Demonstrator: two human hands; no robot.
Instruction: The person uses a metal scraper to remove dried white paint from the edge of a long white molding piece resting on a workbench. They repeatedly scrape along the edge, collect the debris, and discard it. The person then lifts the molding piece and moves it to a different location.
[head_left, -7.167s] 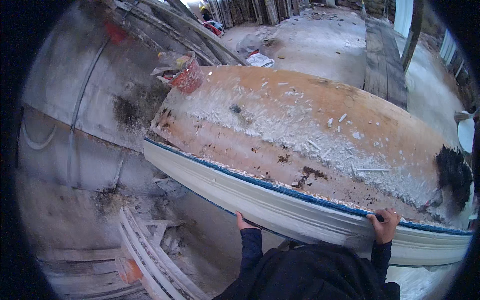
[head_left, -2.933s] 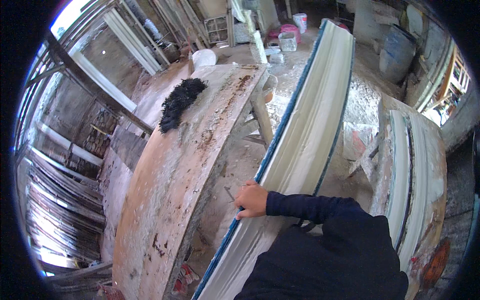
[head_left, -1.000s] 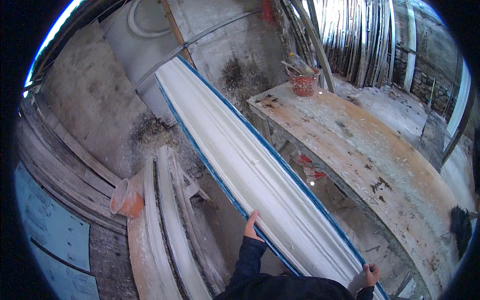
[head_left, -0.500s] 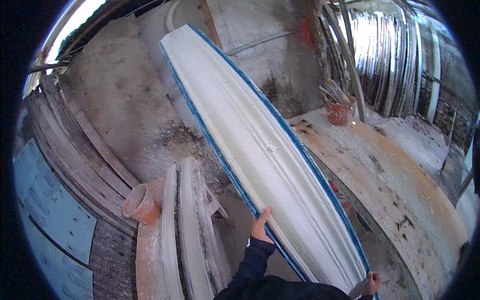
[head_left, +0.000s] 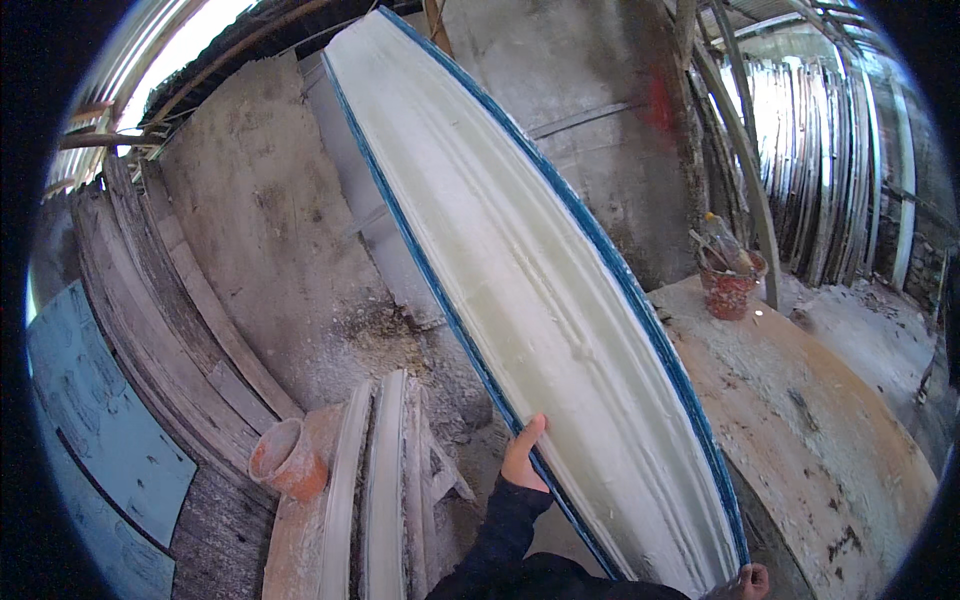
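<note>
I hold a long white mould (head_left: 520,300) with lengthwise ridges and blue side edges, slanting from the lower right up to the back wall. My left hand (head_left: 524,458) is closed on its left blue edge, thumb lying over the white face and fingers hidden beneath. Low on the right, my right hand (head_left: 752,581) grips the opposite blue edge close to the near end. That hand is partly cut off by the picture's lower rim. The far end of the mould is raised, well above the bench.
At the left, an orange bucket (head_left: 289,460) sits beside long white strips (head_left: 385,490) on a bench. A dusty board-topped table (head_left: 800,420) stretches along the right, with a red bucket of tools (head_left: 734,284) on it. Blue panels (head_left: 110,420) and stacked planks (head_left: 175,300) stand far left.
The mould's far end has risen in the picture, and a loose white flake on its face no longer shows. Both hands keep their hold while the view has tilted upward.
</note>
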